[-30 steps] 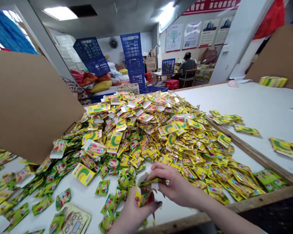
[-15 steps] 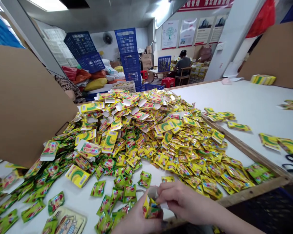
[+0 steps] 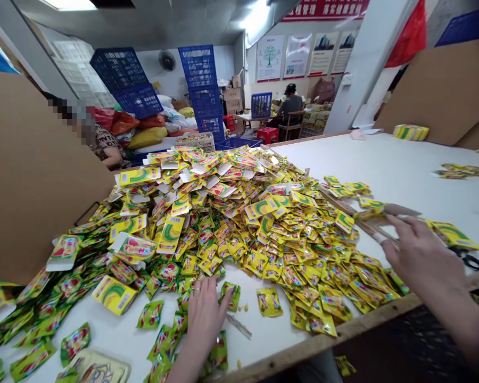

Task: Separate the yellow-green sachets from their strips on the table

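My left hand (image 3: pixel 204 311) lies palm down over loose green candy packets (image 3: pixel 149 315), its fingers stretched out. Under and beside its thumb is another green packet (image 3: pixel 230 296). A clear plastic scrap (image 3: pixel 239 325) lies just right of the hand. My right hand (image 3: pixel 419 255) reaches over the wooden rail at the right, fingers apart, with a white wrap on one fingertip. A small yellow packet or box (image 3: pixel 368 214) lies just past its fingertips, beside a blurred grey-brown shape (image 3: pixel 403 209) that I cannot make out. Black-handled scissors (image 3: pixel 469 258) lie near that wrist.
A large heap of yellow candy packets (image 3: pixel 299 255) and printed yellow boxes (image 3: pixel 170 234) fills the table's middle. Cardboard panels (image 3: pixel 40 175) stand at the left. A wooden rail (image 3: pixel 367 331) edges the table. Behind are blue crates (image 3: pixel 201 101), a seated person (image 3: pixel 289 109) and another person at left.
My hands were together, holding a small yellow box of packets. Now they are apart: left on the green packets, right over at the rail. The view has shifted a little.
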`<state>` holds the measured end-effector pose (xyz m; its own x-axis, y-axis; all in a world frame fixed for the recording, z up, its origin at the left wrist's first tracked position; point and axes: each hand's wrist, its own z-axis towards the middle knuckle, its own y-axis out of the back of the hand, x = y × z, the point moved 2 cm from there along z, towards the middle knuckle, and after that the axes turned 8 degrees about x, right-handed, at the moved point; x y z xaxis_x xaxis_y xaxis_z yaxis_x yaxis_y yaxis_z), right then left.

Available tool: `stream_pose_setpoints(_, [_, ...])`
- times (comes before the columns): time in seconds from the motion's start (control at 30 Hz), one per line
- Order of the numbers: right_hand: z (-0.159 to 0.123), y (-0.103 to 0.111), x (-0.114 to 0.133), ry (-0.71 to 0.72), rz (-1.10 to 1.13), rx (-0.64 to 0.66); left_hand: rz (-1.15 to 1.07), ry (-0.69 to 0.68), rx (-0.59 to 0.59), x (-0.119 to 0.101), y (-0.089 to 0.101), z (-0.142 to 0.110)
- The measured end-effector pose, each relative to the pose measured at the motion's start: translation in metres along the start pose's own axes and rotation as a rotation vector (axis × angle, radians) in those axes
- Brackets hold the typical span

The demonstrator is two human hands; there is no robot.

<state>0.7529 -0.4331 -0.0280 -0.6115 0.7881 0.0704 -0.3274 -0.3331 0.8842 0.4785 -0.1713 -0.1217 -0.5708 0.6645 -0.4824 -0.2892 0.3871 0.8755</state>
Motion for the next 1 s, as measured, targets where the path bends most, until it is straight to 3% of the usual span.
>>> stream_pose_setpoints(0.03, [-0.002,-0.004,0.007,0.071,-0.008,-0.006,0.060,0.030,0.004,0.004,-0.003,0.004])
stream_pose_setpoints(0.1, [-0.021,-0.022,0.045,0.402,0.149,0.081,0.075,0.042,0.032,0.008,-0.010,0.007])
stream_pose_setpoints(0.17, [-0.054,-0.050,0.095,0.732,0.260,0.321,0.016,0.019,0.047,0.007,-0.014,0.005])
stream_pose_setpoints(0.27, [-0.092,-0.087,0.146,0.877,0.257,0.541,-0.093,0.006,0.051,0.009,-0.010,0.002])
stream_pose_setpoints(0.37, [-0.092,-0.094,0.156,0.829,0.287,0.571,-0.316,0.029,0.067,0.017,0.000,-0.002])
stream_pose_setpoints(0.47, [-0.068,-0.070,0.156,0.718,0.567,0.618,-0.635,0.047,0.123,0.022,0.008,-0.009])
stream_pose_setpoints(0.57, [-0.055,-0.040,0.174,0.754,0.852,0.740,-0.857,0.005,0.270,0.015,0.010,-0.019])
stream_pose_setpoints(0.6, [-0.054,-0.034,0.183,0.778,0.875,0.763,-0.920,0.001,0.304,0.012,0.009,-0.022])
stream_pose_setpoints(0.67, [-0.056,-0.028,0.200,0.796,0.838,0.753,-1.004,0.061,0.264,0.009,0.009,-0.028])
stream_pose_setpoints(0.77, [-0.060,-0.031,0.213,0.823,0.698,0.707,-1.070,0.138,0.133,0.006,0.011,-0.032])
stream_pose_setpoints(0.87, [-0.061,-0.037,0.212,0.866,0.699,0.708,-1.161,0.019,0.213,-0.002,0.011,-0.031])
stream_pose_setpoints(0.93, [-0.060,-0.043,0.209,0.773,0.863,0.690,-1.204,-0.025,0.252,-0.009,0.011,-0.029])
stream_pose_setpoints(1.0, [-0.060,-0.052,0.206,0.547,1.141,0.721,-1.190,-0.026,0.229,-0.014,0.009,-0.028])
